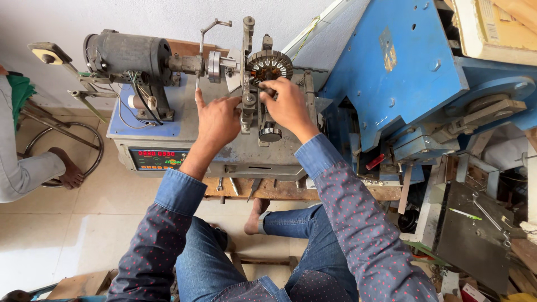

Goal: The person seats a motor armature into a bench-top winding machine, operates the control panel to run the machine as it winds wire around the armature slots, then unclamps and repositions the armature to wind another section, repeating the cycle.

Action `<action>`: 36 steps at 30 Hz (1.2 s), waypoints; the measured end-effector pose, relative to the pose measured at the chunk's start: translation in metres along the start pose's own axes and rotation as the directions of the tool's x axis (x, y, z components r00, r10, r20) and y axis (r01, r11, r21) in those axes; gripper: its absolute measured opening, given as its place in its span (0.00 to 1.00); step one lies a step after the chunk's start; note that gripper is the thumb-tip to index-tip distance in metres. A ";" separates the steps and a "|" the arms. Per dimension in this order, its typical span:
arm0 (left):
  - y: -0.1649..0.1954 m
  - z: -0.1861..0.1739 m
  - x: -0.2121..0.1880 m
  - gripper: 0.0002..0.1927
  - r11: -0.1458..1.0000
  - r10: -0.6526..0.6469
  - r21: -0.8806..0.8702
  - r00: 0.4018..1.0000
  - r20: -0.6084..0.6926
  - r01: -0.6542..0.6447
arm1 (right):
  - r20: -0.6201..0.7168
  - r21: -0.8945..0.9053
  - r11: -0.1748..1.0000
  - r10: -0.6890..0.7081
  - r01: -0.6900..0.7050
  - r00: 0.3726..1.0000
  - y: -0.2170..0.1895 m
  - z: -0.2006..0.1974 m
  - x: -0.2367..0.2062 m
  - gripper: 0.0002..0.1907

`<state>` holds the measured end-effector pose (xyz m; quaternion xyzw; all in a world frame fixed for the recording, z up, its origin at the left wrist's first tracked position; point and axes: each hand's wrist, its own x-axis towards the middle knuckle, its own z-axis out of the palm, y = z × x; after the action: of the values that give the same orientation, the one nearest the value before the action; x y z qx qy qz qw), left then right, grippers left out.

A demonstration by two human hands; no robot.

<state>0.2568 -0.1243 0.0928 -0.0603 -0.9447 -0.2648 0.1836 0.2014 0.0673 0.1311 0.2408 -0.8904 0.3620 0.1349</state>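
**Both hands at the slotted core**

The right hand (288, 106) pinches its fingers (269, 89) on the fixture just below the round slotted core (269, 66), apparently steadying it on the spindle. The left hand (217, 118) rests loosely, forefinger up, beside the upright bracket (246, 67) (holding nothing visible). The motor (127, 53) sits leftward on the grey winding machine (184, 137), above the wooden bench (279, 190).

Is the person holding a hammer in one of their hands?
No, both the left hand and the right hand rest bare on the grey machine, by its round toothed metal ring.
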 end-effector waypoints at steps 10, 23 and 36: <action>-0.027 -0.001 0.009 0.16 0.989 0.117 0.060 0.959 0.259 -0.137 | 0.156 -0.184 0.967 -0.148 0.176 0.977 -0.007 -0.005 0.009 0.19; -0.025 -0.004 0.000 0.19 0.991 0.129 -0.042 0.981 0.147 -0.125 | 0.417 -0.376 0.832 -0.242 0.409 0.876 -0.004 -0.009 0.027 0.10; -0.020 -0.029 0.040 0.14 0.982 0.060 -0.173 0.996 -0.062 -0.070 | 0.324 -0.318 0.842 -0.335 0.436 0.885 0.008 -0.008 0.021 0.14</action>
<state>0.2251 -0.1553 0.1212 -0.0996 -0.9097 -0.3424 0.2129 0.1802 0.0715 0.1406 0.4298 -0.8858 0.1125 0.1339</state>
